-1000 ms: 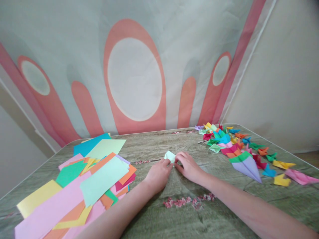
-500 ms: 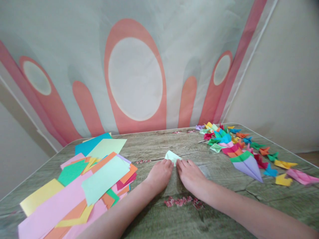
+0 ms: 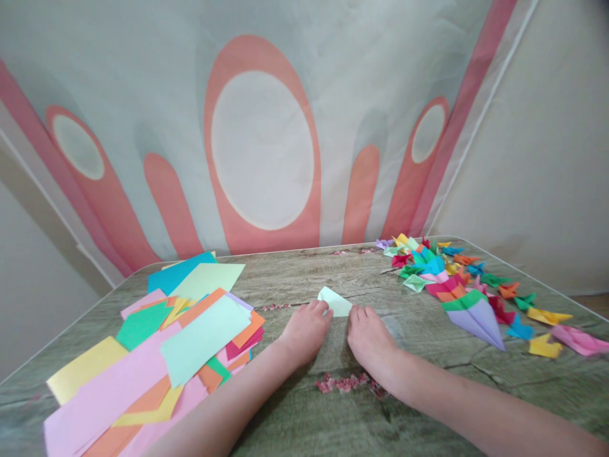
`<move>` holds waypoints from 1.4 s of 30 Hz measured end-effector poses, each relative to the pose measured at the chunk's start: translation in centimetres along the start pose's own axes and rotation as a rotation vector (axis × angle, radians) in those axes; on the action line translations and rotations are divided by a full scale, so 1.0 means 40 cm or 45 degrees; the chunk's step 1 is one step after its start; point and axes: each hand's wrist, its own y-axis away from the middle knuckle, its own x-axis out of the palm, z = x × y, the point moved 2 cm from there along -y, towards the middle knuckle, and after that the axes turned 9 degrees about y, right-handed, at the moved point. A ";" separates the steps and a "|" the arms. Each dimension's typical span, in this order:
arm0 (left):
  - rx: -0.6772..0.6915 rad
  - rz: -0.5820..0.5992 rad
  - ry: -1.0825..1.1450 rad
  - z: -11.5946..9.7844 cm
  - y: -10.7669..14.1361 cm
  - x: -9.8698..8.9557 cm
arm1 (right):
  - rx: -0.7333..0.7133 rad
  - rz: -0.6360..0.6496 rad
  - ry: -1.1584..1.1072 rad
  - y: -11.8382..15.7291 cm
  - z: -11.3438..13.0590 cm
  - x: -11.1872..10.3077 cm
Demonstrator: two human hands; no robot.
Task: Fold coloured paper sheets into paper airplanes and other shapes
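A small folded piece of pale green paper (image 3: 337, 303) lies on the table in the middle of the view. At its left side my left hand (image 3: 308, 329) is closed, fingertips pressed on the paper's near left edge. My right hand (image 3: 373, 337), also closed, has its fingertips at the right corner. Part of the paper's lower edge is hidden by the fingers.
Loose coloured paper sheets (image 3: 204, 339) are heaped on the left of the wood-patterned table (image 3: 295, 273). On the right lie many small folded paper figures (image 3: 428, 263) and a larger purple and green paper plane (image 3: 476, 320). A printed cloth backdrop (image 3: 261, 146) stands behind.
My right hand has slid to the right along the paper, so the gap between my hands is wider and more of the paper shows. My left hand stays at the left side.
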 end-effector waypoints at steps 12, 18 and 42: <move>0.083 -0.033 0.011 0.022 0.026 -0.011 | -0.041 0.041 -0.169 -0.002 -0.024 0.002; 0.065 -0.023 -0.028 0.035 0.041 -0.019 | -0.047 0.049 -0.237 -0.001 -0.031 -0.003; 0.085 -0.147 0.198 0.116 0.024 -0.017 | -0.171 -0.237 -0.491 -0.015 -0.036 0.020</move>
